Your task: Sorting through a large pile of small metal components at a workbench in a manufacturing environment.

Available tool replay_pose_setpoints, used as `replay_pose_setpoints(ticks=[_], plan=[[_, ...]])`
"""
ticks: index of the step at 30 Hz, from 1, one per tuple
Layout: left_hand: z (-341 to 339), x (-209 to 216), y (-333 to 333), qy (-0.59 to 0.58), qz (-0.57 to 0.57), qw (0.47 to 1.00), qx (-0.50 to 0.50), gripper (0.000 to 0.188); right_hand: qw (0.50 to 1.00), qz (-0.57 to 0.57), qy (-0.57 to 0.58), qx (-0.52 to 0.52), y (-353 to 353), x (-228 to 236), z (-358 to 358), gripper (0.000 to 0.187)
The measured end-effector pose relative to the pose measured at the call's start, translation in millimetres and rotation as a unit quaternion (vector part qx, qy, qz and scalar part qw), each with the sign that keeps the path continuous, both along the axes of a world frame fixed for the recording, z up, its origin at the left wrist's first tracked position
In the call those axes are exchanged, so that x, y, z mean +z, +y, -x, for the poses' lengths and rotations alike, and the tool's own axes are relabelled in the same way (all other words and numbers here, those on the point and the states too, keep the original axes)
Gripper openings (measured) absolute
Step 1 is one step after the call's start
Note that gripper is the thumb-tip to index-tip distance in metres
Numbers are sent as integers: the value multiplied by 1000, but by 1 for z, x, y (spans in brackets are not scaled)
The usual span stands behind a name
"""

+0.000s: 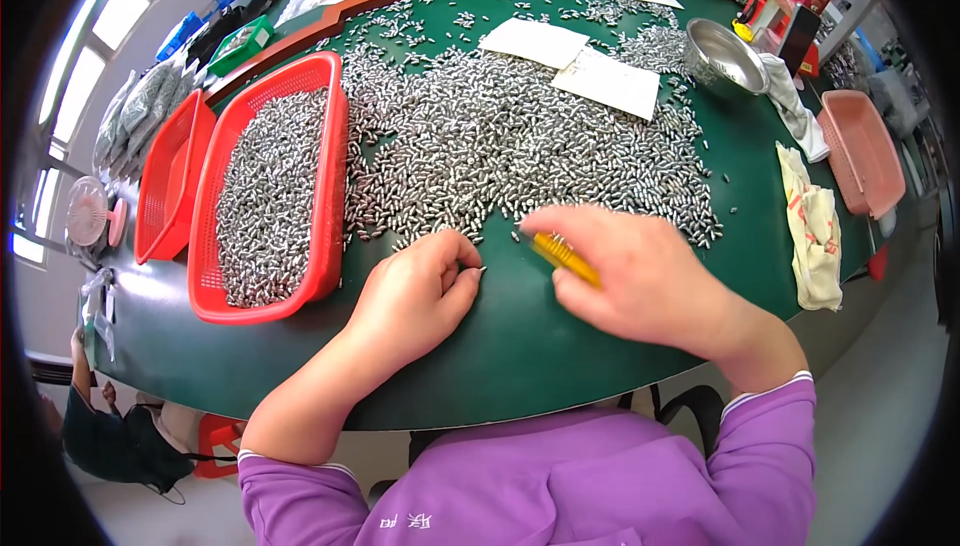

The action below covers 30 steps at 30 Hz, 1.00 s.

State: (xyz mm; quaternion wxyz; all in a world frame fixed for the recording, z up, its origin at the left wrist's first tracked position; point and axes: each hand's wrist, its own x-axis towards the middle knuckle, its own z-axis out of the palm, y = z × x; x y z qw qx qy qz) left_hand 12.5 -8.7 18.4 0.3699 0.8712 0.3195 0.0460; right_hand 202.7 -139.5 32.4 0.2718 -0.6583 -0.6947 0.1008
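A wide heap of small silvery metal pieces (pixel 500 136) covers the middle of the green table (pixel 480 366). My left hand (pixel 415 291) rests at the heap's near edge, thumb and fingers pinched together, with the tip of one small metal piece (pixel 484 268) poking out. To its right, my right hand (pixel 645 271) is closed around a yellow-handled tool (pixel 565 258), whose far end points toward the heap. The hand is slightly blurred, and the tool's tip is hard to make out.
Left of the heap stands a red plastic basket (pixel 335 161) full of the same pieces, with another red basket (pixel 160 206) beside it. White papers (pixel 610 81) lie on the heap. On the right are a metal bowl (pixel 725 56), a cloth bag (pixel 812 231) and a pink basket (pixel 860 151).
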Motion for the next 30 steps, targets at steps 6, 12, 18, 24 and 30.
replay_pose_setpoints(ticks=[6,12,18,24,30], plan=[[-1,-4,-4,-6,-24,1000,-2,12,998,5,-38,39,1,-26,14,18],[-4,-3,-8,-6,-39,999,0,12,999,-2,-19,37,4,-28,15,15],[-4,-17,-7,-101,-113,988,-29,13,999,36,-25,25,3,-27,13,24],[-6,-12,-12,-90,-114,989,-30,12,999,36,-12,28,3,-29,14,24],[-6,-10,-12,-44,-121,991,-22,9,997,71,15,35,1,-25,14,25]])
